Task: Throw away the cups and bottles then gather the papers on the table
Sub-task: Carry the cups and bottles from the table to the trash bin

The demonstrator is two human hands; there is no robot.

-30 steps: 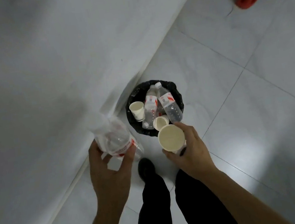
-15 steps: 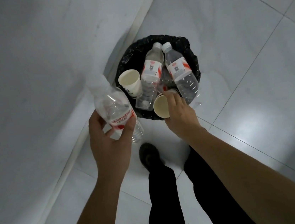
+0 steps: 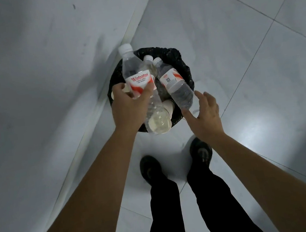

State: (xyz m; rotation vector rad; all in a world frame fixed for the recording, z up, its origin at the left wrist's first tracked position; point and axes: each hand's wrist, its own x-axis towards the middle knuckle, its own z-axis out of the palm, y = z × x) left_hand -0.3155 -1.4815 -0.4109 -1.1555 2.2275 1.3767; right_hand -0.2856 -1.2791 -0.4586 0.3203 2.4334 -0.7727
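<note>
Pale tiled floor (image 3: 244,37), grey wall (image 3: 27,73) on the left. Round bin (image 3: 180,60) with a black liner stands on the floor at the wall's foot, just ahead of the person's black shoes (image 3: 150,167). Left hand (image 3: 128,109) is over the bin, fingers and thumb curled round the labelled middle of a clear water bottle (image 3: 132,68), cap pointing away. Right hand (image 3: 205,113) hovers near the bin's near rim, fingers spread, holding nothing. Second bottle (image 3: 175,88) lies tilted in the bin, a third bottle's cap (image 3: 148,58) beside it. Paper cup (image 3: 168,106) sits in the bin among them.
</note>
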